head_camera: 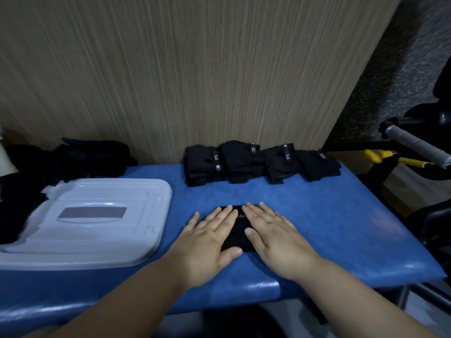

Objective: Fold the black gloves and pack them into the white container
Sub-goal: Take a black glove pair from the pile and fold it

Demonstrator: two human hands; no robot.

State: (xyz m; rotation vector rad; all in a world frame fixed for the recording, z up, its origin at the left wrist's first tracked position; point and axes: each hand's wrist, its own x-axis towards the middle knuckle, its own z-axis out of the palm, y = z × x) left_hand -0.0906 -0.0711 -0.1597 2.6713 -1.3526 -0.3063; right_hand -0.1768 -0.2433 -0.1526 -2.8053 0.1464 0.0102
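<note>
Pressing a folded glove (238,230) flat on the blue table (329,215), left hand (210,242) and right hand (273,236) lie open, palms down; next, probably, lifting it toward the lidded container (97,220) alongside.

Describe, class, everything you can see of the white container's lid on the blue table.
The lid is white, slightly translucent plastic, rectangular with rounded corners and stepped ridges round its rim. A grey rectangular patch, perhaps a label, sits on its raised centre. It lies flat on the blue table, to the left of both hands and untouched by them. Whether the container is beneath it cannot be seen. Dark fabric meets its left edge; loose black gloves lie behind it.
</note>
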